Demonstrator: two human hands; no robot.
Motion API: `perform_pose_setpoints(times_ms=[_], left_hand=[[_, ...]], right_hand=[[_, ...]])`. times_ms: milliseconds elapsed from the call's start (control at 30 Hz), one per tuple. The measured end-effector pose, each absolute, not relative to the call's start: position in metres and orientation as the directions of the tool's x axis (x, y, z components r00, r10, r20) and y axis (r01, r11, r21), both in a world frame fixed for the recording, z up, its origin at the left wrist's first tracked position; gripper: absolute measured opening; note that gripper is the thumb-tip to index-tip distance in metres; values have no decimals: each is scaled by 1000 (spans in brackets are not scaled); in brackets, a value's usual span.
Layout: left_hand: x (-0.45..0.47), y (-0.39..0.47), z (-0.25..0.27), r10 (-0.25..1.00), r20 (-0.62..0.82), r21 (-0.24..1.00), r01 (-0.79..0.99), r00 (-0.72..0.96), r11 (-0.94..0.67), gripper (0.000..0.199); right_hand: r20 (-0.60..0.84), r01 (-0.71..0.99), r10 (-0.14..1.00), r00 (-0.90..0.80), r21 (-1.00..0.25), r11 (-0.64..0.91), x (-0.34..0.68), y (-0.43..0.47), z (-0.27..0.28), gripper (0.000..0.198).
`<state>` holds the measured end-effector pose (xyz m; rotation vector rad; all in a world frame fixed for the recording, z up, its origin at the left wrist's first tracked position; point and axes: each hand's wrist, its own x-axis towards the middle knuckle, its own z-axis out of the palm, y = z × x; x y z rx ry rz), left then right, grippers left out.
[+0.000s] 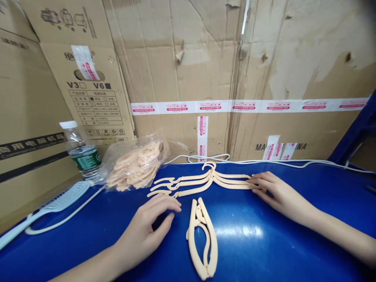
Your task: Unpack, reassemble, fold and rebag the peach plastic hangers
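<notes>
Three peach-coloured folding clothes hangers (194, 184) lie unfolded in a stack on the blue table, their hooks pointing to the back. My right hand (272, 190) has its fingers on the right ends of these hangers; whether it grips them is hard to see. Just in front of their left ends is my left hand (149, 225), thumb and fingers apart with nothing between them. A folded hanger (214, 243) of the same colour lies between my hands, nearer to me, its two arms drawn together around the hook.
A clear plastic bag (136, 162) of folded hangers sits at the back left, beside a water bottle (85, 156). A light blue hairbrush (63, 199) lies at the left. White cable (282, 163) runs along the back, before cardboard walls (182, 78).
</notes>
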<state>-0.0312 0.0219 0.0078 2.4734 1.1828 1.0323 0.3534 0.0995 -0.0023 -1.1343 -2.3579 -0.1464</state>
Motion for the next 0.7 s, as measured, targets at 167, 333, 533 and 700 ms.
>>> perform_pose_setpoints(times_ms=[167,333,533,700], left_hand=[[-28,18,10,670,558,434,516,490,-738,24],[-25,17,10,622,543,429,451,564,-783,27],[-24,16,11,689,507,507,467,518,-724,26],[-24,16,12,828,391,665,499,401,-555,21]], right_hand=[[453,750,720,-526,-152,644,352,100,-6,23],[420,754,750,-511,-199,626,348,96,-2,20],[407,738,768,-495,-270,618,345,92,-2,19],[326,738,830,-452,-386,553,347,91,-2,22]])
